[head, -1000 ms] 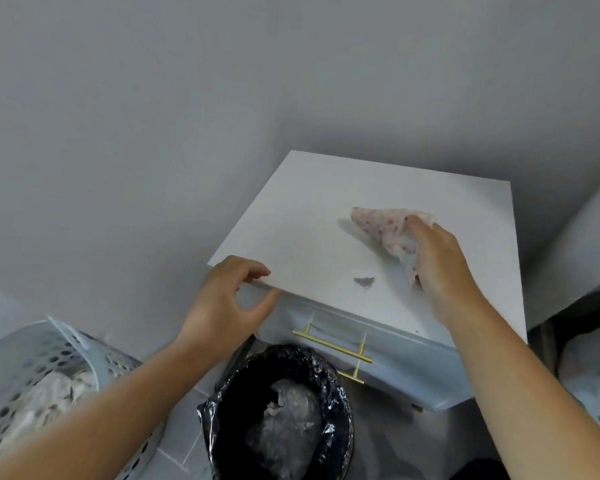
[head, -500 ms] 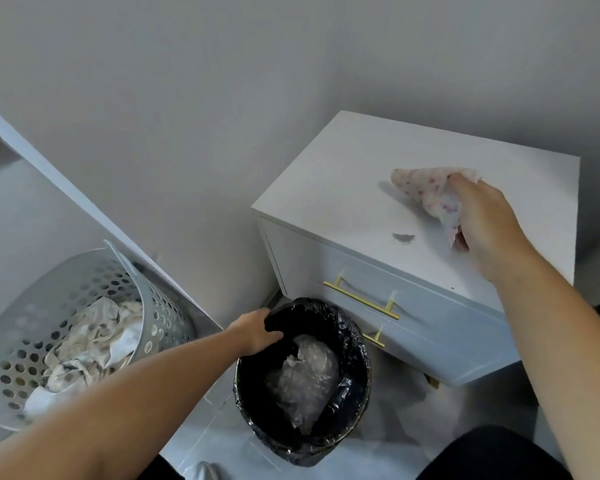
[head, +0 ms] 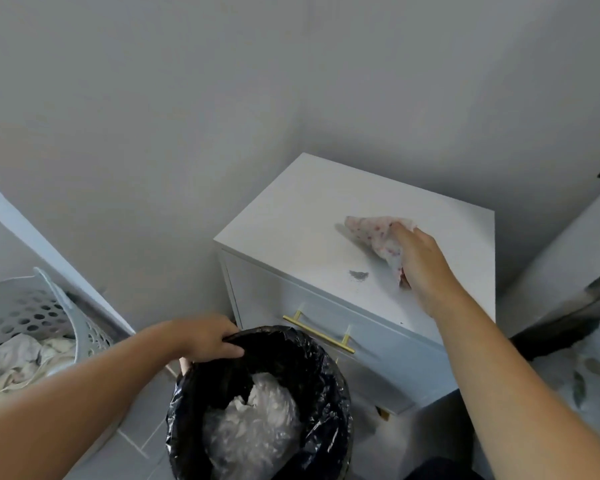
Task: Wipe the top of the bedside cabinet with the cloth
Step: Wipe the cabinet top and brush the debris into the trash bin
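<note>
**Cabinet top: cloth pressed flat, grey smudge beside it**

The white bedside cabinet stands right of centre in the frame, set into the corner of two grey walls. The right hand lies palm-down on its top, toward the right side, fingers together and pressing the cloth against the surface. The cloth is pale with small red spots; most of it fans out to the upper left of the hand, and a corner shows under the palm. A small grey smudge sits on the top just left of the hand, near the front edge, apart from the cloth.

Two gold bar handles show on the cabinet front, the lower one mostly hidden.

At lower centre, a bin with a black liner stands on the tiled floor against the cabinet front. The left hand is clamped on the liner's far-left rim, thumb inside, fingers over the edge. Crumpled pale material lies inside the bin.

At the left edge, a perforated grey laundry basket holds pale fabric.
</note>
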